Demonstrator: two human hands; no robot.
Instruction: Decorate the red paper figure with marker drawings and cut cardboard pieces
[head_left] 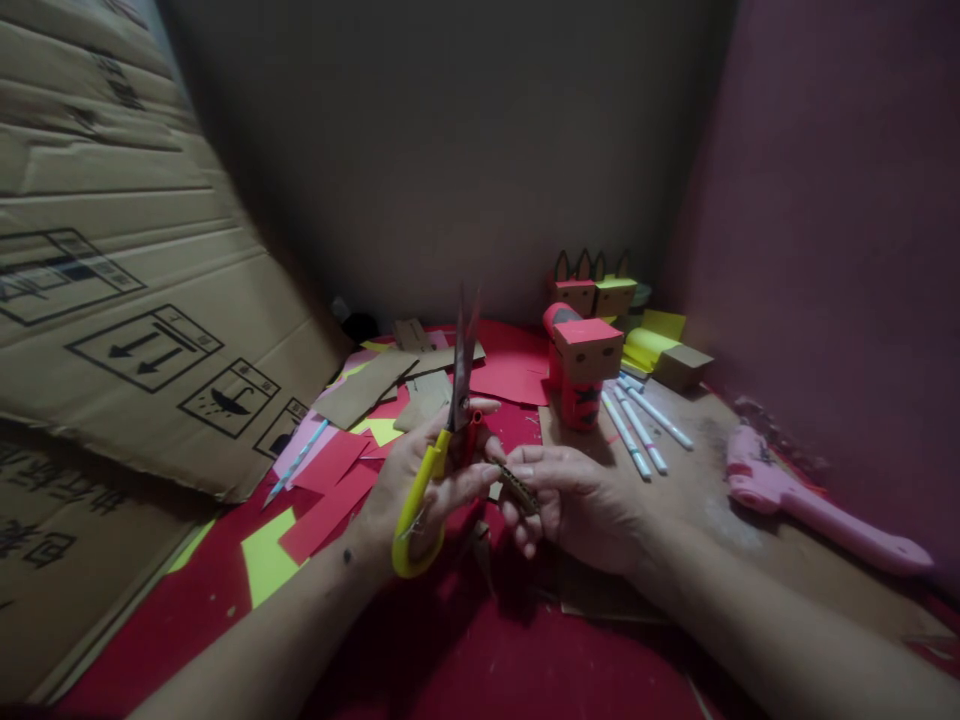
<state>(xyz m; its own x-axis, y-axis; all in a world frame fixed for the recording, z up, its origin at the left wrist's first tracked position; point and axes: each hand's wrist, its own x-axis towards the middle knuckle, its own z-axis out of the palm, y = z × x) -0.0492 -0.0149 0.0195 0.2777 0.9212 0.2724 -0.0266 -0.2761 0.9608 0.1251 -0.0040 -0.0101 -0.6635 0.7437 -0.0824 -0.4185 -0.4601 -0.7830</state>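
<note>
My left hand grips yellow-handled scissors, with the blades pointing up and away from me and slightly parted. My right hand pinches a small dark piece of cardboard between thumb and fingers, close to the scissors' pivot. Both hands hover low over a red paper surface with a scrap of cardboard lying under them.
A large flattened cardboard box leans at the left. Red, yellow and pink paper scraps and cardboard pieces litter the middle. A red-and-cardboard box figure, more figures, pens and a pink glue gun lie at the right.
</note>
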